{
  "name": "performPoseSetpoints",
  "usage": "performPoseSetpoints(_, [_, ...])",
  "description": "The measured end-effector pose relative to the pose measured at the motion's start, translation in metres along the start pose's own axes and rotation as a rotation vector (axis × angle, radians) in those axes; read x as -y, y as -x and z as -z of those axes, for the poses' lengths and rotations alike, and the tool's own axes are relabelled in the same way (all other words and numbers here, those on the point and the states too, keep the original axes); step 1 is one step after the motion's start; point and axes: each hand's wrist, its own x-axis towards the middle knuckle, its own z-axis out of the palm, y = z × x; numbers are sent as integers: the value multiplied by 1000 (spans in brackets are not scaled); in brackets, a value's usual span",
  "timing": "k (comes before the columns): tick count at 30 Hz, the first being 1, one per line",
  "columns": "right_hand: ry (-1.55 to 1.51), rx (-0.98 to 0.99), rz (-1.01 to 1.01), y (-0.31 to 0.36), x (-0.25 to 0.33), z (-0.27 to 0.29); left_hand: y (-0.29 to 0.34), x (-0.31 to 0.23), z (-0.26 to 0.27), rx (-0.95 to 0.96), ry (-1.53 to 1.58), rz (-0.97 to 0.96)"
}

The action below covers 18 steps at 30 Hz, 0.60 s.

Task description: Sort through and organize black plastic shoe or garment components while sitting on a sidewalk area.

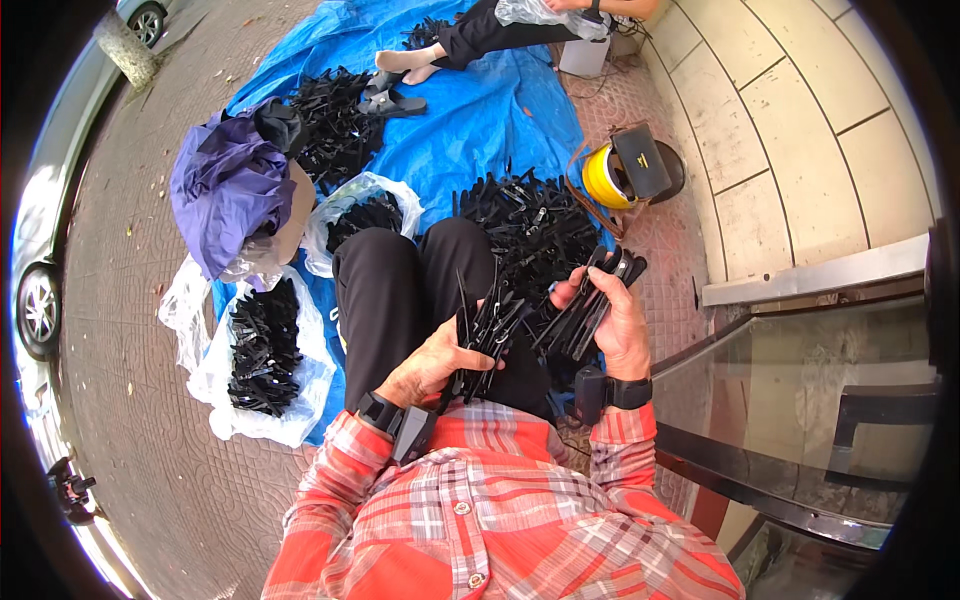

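My left hand (436,362) is closed round a bunch of slim black clip-like pieces (490,335) with small shiny metal bits, held above my lap. To its right, my right hand (618,318) grips a second bunch of the same black pieces (578,325), fanned out downward from the fingers. Just beyond both hands lies a large loose pile of such black pieces (520,225) on a blue tarp (480,125). Their exact kind is too small to make out. Each of my wrists carries a black strapped device.
Left of my legs are a filled plastic bag (310,375), another bag (405,200) and a purple cloth bundle (225,190). More pieces (335,125) lie farther off, near another person's feet (405,62). At right are a yellow container (605,180), a black bag (642,160) and a glass case (800,400).
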Motion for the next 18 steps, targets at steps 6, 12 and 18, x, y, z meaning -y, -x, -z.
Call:
performPoseSetpoints(6, [587, 168, 47, 16, -16, -31, 2, -4, -4, 64, 101, 55])
performPoseSetpoints(12, [1258, 740, 562, 13, -43, -50, 3, 8, 8, 148, 54, 7])
performPoseSetpoints(18, [1229, 817, 633, 7, -43, -51, 8, 18, 32, 257, 300, 70])
